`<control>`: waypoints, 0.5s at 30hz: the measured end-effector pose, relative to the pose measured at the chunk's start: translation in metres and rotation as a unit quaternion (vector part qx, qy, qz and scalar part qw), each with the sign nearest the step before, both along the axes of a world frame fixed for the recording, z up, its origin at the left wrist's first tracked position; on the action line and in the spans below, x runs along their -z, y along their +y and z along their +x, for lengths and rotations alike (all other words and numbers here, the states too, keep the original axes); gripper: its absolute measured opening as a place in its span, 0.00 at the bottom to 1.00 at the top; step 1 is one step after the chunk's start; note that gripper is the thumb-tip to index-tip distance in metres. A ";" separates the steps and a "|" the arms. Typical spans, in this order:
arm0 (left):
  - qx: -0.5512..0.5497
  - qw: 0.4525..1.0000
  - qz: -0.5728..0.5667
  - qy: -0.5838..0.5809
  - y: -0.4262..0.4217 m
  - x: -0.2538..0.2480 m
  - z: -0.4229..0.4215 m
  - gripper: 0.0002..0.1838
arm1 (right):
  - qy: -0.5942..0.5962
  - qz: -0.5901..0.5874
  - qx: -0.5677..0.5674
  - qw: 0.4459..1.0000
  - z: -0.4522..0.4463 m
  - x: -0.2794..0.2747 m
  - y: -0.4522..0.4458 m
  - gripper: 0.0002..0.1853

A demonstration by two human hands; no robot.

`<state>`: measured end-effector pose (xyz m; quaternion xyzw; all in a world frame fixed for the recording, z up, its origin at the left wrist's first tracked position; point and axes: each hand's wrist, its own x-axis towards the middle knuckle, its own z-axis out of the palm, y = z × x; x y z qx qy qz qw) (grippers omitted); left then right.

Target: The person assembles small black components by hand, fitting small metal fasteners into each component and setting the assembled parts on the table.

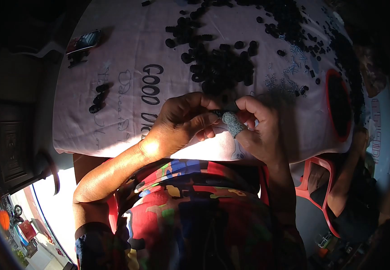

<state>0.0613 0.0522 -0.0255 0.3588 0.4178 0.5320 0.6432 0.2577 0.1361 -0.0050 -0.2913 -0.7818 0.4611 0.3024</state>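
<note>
Close to the table's near edge, my left hand (pixel 177 121) pinches a small black piece (pixel 218 113) between thumb and fingers. My right hand (pixel 262 130) meets it from the other side, its thumb in a grey knitted finger cover (pixel 233 124) pressing against the same piece. The fingers hide most of the piece, so its exact kind cannot be made out. Just beyond the hands lies a heap of short black cylindrical parts (pixel 224 65). Several more black parts (pixel 99 99) stand in a short row to the left.
A printed pink cloth (pixel 127 85) covers the table. Small clear pieces (pixel 294 58) are scattered right of the heap. A red-rimmed basin (pixel 349 117) holds dark contents at the right. A phone (pixel 85 41) lies far left. Another person's arm (pixel 343 180) and a red chair (pixel 300 191) are at the right.
</note>
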 end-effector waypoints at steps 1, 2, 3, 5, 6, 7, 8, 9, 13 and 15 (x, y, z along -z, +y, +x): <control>-0.007 1.000 -0.003 -0.001 -0.001 -0.001 0.002 0.09 | -0.003 0.016 0.001 1.000 0.000 0.001 0.001 0.11; -0.014 1.000 -0.006 -0.002 -0.001 -0.001 0.003 0.08 | -0.007 0.031 0.001 0.999 0.000 0.001 0.000 0.12; -0.015 1.000 -0.003 -0.010 -0.001 0.000 0.003 0.08 | -0.013 0.038 0.004 0.999 0.000 0.001 0.000 0.12; -0.016 1.000 0.002 -0.025 -0.002 0.001 0.003 0.07 | -0.024 0.050 0.008 0.998 -0.001 0.000 -0.001 0.12; -0.021 1.000 0.003 -0.014 -0.002 0.000 0.003 0.07 | -0.028 0.055 0.008 0.998 -0.002 0.000 -0.002 0.13; -0.025 1.000 0.004 -0.002 -0.003 -0.001 0.004 0.07 | -0.032 0.060 0.008 0.998 -0.003 0.000 -0.002 0.13; -0.030 0.999 0.004 0.010 -0.004 -0.002 0.005 0.07 | -0.037 0.065 0.008 0.997 -0.003 -0.001 -0.002 0.13; -0.037 0.999 0.002 0.011 -0.004 -0.003 0.006 0.06 | -0.040 0.067 0.005 0.997 -0.003 -0.001 -0.002 0.13; -0.055 0.998 -0.001 0.001 -0.004 -0.005 0.010 0.06 | -0.049 0.082 0.000 0.995 -0.002 0.002 -0.001 0.14; -0.051 0.999 0.006 0.009 -0.004 -0.004 0.009 0.06 | -0.053 0.087 0.000 0.995 -0.003 0.001 -0.002 0.14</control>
